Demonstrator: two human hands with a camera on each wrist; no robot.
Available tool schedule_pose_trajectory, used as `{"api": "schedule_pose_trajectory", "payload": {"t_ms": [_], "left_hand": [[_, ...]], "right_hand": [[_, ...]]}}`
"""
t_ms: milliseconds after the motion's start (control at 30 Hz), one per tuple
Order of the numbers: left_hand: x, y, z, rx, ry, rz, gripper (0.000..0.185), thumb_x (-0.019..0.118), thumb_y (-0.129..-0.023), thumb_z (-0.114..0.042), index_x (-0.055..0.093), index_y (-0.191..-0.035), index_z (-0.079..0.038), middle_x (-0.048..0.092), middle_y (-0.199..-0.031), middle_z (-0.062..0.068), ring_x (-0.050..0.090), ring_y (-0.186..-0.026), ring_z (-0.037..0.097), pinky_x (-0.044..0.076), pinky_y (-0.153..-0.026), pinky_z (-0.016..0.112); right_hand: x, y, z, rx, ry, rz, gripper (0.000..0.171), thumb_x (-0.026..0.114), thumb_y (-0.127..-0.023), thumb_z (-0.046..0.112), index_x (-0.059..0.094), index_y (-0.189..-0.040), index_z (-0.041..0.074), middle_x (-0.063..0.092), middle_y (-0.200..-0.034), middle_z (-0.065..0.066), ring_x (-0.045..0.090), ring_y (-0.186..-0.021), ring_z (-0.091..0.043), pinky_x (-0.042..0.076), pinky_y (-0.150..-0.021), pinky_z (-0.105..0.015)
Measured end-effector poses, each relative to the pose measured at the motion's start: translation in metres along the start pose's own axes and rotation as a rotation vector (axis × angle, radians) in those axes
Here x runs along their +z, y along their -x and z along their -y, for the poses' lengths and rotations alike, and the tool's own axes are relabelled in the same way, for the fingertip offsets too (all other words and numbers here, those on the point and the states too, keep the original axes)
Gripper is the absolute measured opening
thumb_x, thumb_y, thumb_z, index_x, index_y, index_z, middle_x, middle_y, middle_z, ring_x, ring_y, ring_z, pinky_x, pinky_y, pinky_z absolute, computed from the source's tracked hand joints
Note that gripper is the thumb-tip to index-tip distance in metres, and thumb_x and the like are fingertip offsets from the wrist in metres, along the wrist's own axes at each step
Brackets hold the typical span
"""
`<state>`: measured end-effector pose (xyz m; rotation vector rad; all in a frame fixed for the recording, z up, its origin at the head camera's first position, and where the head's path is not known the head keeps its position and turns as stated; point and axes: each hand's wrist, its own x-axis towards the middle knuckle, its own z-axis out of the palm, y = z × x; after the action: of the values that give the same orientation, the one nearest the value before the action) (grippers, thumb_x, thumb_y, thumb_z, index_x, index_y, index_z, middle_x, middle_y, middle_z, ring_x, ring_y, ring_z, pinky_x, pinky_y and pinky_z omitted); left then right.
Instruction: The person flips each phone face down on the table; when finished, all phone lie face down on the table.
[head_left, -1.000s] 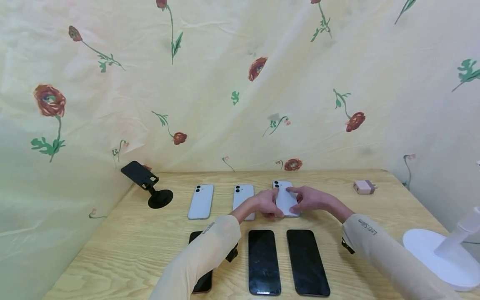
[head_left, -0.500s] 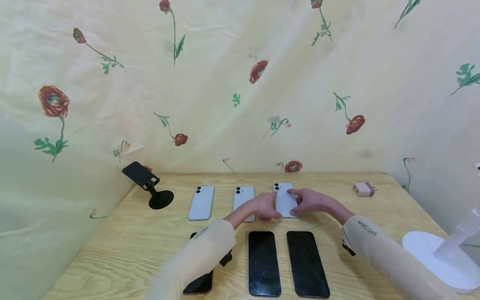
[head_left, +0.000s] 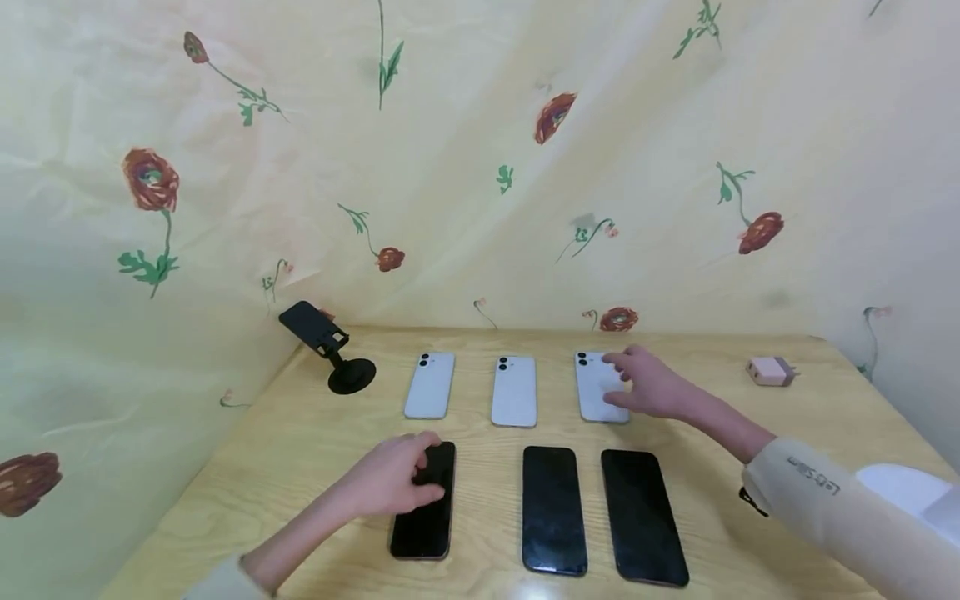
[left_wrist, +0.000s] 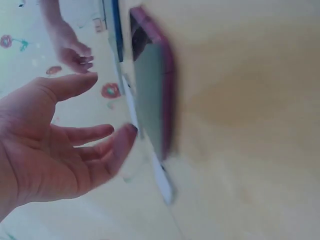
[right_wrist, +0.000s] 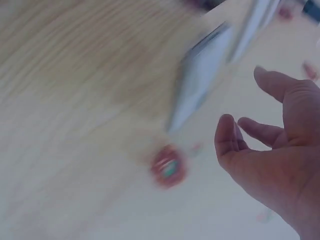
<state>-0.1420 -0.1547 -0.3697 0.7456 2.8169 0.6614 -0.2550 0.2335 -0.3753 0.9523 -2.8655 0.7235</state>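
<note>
Black phone (head_left: 424,508) lies screen-up at the near-left of the counter (head_left: 300,450); the left hand (head_left: 393,483) rests loose-fingered on its top. The right hand (head_left: 648,385), fingers spread, touches the far-right white phone (head_left: 596,385), gripping nothing.

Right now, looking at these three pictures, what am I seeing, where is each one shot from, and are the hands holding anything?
No machine: a person's two bare hands. The wide picture comes from a head camera; the two blurry ones come from cameras on each wrist. On the table lie three white phones in the far row and three black phones in the near row, plus a black stand and a pink charger. The left hand rests on the left black phone. The right hand touches the right white phone. Neither has a grip on anything.
</note>
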Motion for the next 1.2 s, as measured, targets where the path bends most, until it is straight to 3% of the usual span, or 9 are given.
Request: {"api": "schedule_pose_trajectory", "payload": {"t_ms": [100, 200, 367, 433, 633, 767, 900, 1067, 1200], "left_hand": [[0.005, 0.025, 0.01, -0.03, 0.02, -0.003, 0.075, 0.084, -0.082, -0.029, 0.049, -0.142, 0.001, 0.058, -0.114, 0.019, 0.058, -0.098, 0.032, 0.05, -0.078, 0.051], [0.015, 0.038, 0.017, 0.005, 0.088, -0.007, 0.086, 0.085, -0.081, -0.034, 0.043, -0.147, 0.0, 0.052, -0.12, 0.02, 0.052, -0.097, 0.029, 0.048, -0.075, 0.048], [0.03, 0.049, 0.02, 0.004, 0.2, -0.081, 0.094, 0.089, -0.076, -0.032, 0.04, -0.15, -0.001, 0.046, -0.129, 0.021, 0.049, -0.105, 0.031, 0.046, -0.078, 0.044], [0.034, 0.05, 0.02, 0.003, 0.184, -0.121, 0.097, 0.091, -0.073, -0.03, 0.04, -0.151, -0.002, 0.044, -0.132, 0.022, 0.047, -0.112, 0.034, 0.046, -0.082, 0.047], [0.044, 0.049, 0.021, 0.013, 0.123, -0.14, 0.104, 0.093, -0.069, -0.029, 0.037, -0.153, -0.005, 0.037, -0.14, 0.022, 0.043, -0.12, 0.034, 0.044, -0.093, 0.049], [0.046, 0.05, 0.024, 0.008, 0.124, -0.125, 0.102, 0.093, -0.07, -0.029, 0.037, -0.153, -0.005, 0.033, -0.144, 0.024, 0.042, -0.121, 0.034, 0.044, -0.093, 0.05], [0.046, 0.052, 0.025, 0.006, 0.109, -0.129, 0.098, 0.092, -0.071, -0.03, 0.04, -0.151, -0.005, 0.032, -0.147, 0.025, 0.041, -0.121, 0.037, 0.044, -0.092, 0.052], [0.047, 0.056, 0.026, -0.013, 0.104, -0.1, 0.089, 0.089, -0.075, -0.031, 0.046, -0.148, -0.004, 0.031, -0.153, 0.022, 0.039, -0.121, 0.039, 0.044, -0.092, 0.052], [0.046, 0.057, 0.024, -0.043, 0.119, -0.055, 0.083, 0.086, -0.079, -0.031, 0.047, -0.147, -0.003, 0.029, -0.155, 0.021, 0.037, -0.121, 0.039, 0.043, -0.092, 0.051]], "right_hand": [[0.006, -0.006, 0.034, -0.115, -0.024, 0.006, 0.05, 0.077, -0.085, 0.005, 0.057, -0.127, -0.015, 0.056, -0.111, -0.029, 0.063, -0.094, -0.038, 0.055, -0.074, -0.042], [0.023, -0.013, 0.071, -0.172, -0.11, 0.11, 0.054, 0.076, -0.086, 0.003, 0.054, -0.132, -0.012, 0.056, -0.115, -0.026, 0.063, -0.097, -0.036, 0.056, -0.075, -0.037], [0.055, -0.023, 0.118, -0.186, -0.231, 0.271, 0.062, 0.079, -0.086, 0.005, 0.049, -0.138, -0.01, 0.054, -0.115, -0.021, 0.064, -0.101, -0.033, 0.055, -0.079, -0.032], [0.066, -0.028, 0.129, -0.173, -0.269, 0.296, 0.065, 0.08, -0.085, 0.006, 0.048, -0.139, -0.01, 0.053, -0.117, -0.02, 0.064, -0.102, -0.033, 0.054, -0.08, -0.03], [0.092, -0.043, 0.147, -0.119, -0.255, 0.313, 0.082, 0.087, -0.078, 0.013, 0.043, -0.143, -0.009, 0.051, -0.117, -0.017, 0.062, -0.095, -0.026, 0.051, -0.077, -0.028], [0.103, -0.052, 0.156, -0.101, -0.197, 0.337, 0.091, 0.091, -0.072, 0.017, 0.041, -0.143, -0.01, 0.05, -0.107, -0.013, 0.054, -0.081, -0.017, 0.047, -0.074, -0.029], [0.112, -0.059, 0.165, -0.074, -0.134, 0.353, 0.096, 0.094, -0.069, 0.02, 0.04, -0.144, -0.009, 0.046, -0.11, -0.015, 0.049, -0.083, -0.018, 0.046, -0.076, -0.031], [0.12, -0.065, 0.171, -0.052, -0.102, 0.367, 0.09, 0.097, -0.065, 0.021, 0.047, -0.136, -0.005, 0.044, -0.112, -0.014, 0.05, -0.09, -0.022, 0.047, -0.08, -0.032], [0.122, -0.068, 0.17, -0.074, -0.084, 0.367, 0.08, 0.098, -0.062, 0.021, 0.053, -0.125, -0.004, 0.043, -0.106, -0.012, 0.05, -0.087, -0.02, 0.047, -0.079, -0.03]]}}
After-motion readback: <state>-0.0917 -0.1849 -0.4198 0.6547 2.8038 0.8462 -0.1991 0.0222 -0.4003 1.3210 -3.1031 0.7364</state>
